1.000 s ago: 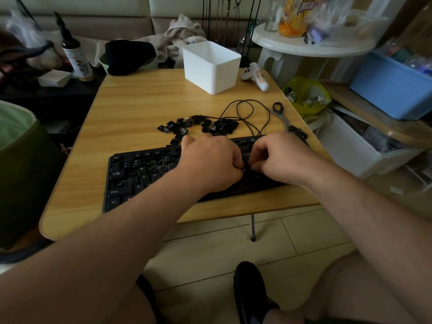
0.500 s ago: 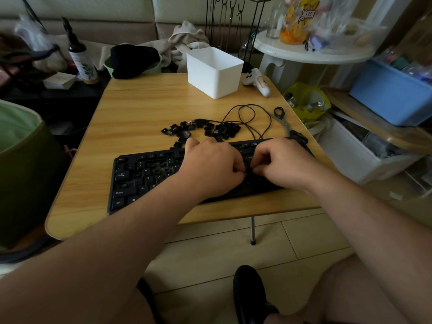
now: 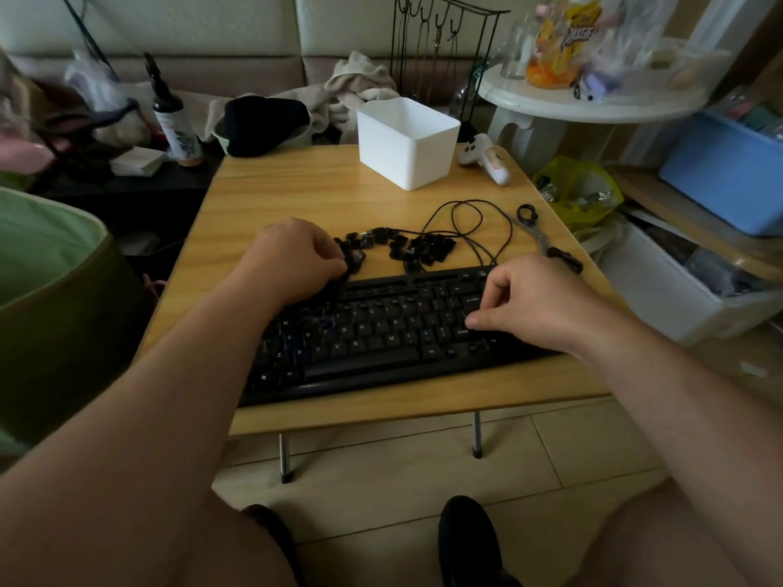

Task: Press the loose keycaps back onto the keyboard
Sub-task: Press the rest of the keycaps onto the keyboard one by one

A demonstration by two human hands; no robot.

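Head view: left hand (image 3: 292, 258) pinches a keycap (image 3: 355, 257) from the loose pile (image 3: 417, 247); right hand (image 3: 529, 302), loosely curled and empty, steadies the keyboard (image 3: 381, 332). Next it likely needs seating over an empty switch.

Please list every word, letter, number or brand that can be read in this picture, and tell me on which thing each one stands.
"W", "S", "D", "X", "B", "M", "K", "O", "P": white letters on keys of the keyboard.
"Alt": on a key right of its long bottom key, only faintly legible.
Snack bag on the round white table: a large brand word, too blurred to read.
Bottle: label too small to read.
Loose keycaps: no legible print.
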